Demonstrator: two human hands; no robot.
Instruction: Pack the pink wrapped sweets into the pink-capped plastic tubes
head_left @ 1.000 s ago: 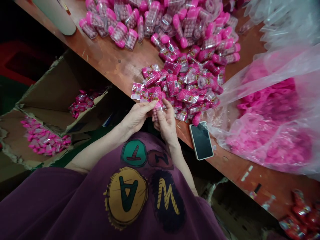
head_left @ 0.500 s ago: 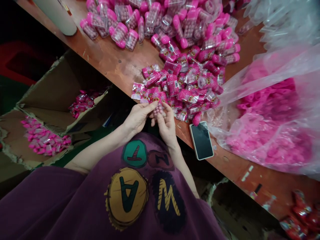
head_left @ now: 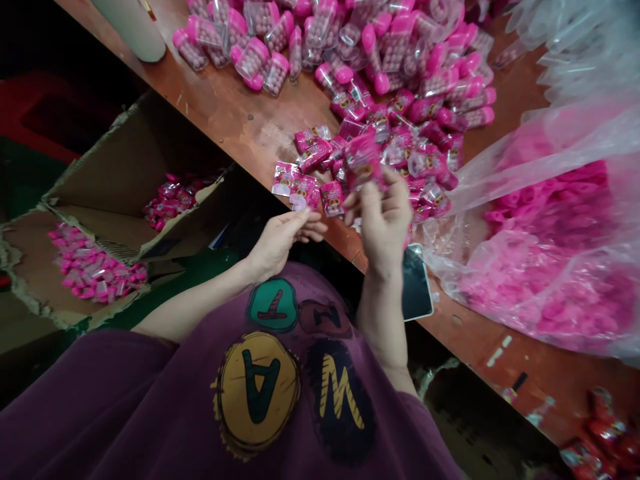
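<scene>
Raised packet (head_left: 363, 157): hot pink, its print blurred
Table packets (head_left: 315, 157): hot pink, with small multicoloured print
Far bottles (head_left: 251, 60): clear, with bright pink caps and paler pink beads
Tabletop (head_left: 225, 110): reddish brown, scuffed paler
Right bag (head_left: 530, 143): translucent whitish, over pink contents
Phone (head_left: 416, 283): black screen, pale rim
Shirt (head_left: 165, 393): purple, with teal, plum, mustard and navy lettered patches; yellow striped W
Left box (head_left: 100, 175): cardboard brown
Near-right packets (head_left: 585, 460): red

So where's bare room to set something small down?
The table, upper left, between jars, white cylinder, packs and near edge. Also a strip between phone, pink bag and near edge, before the white scraps. Crowded: jars up top, packs by the right hand.
</scene>
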